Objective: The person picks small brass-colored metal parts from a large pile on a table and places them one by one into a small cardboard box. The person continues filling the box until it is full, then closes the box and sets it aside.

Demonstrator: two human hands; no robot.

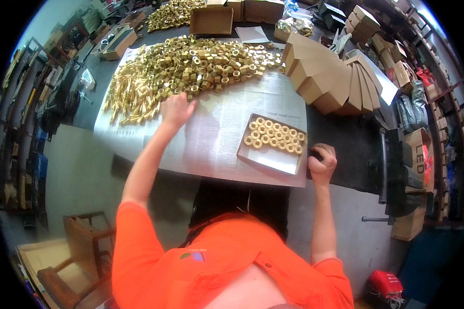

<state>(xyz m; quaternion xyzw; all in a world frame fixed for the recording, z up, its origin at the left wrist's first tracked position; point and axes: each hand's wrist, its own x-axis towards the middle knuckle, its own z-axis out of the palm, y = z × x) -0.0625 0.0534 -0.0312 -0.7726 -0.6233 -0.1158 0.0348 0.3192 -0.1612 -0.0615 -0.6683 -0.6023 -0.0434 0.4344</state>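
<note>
My left hand (176, 110) reaches to the near edge of a heap of brass hex nuts (206, 64). Its thumb stands apart from the fingers, whose tips touch the heap. Left of the nuts lies a pile of slim brass pins or tubes (131, 98). An open shallow cardboard box (248, 149) sits at the newspaper's right front, with rows of brass nuts (276, 135) standing in its far part and its white bottom bare in front. Just right of this box my right hand (322, 160) is curled closed; what it holds, if anything, is hidden.
Newspaper (206, 149) covers much of the dark table (345, 139). A fanned row of cardboard boxes (325, 77) stands at the right. Farther back are an open brown box (211, 21) and another brass heap (172, 14). A wooden chair (87, 242) stands at the lower left.
</note>
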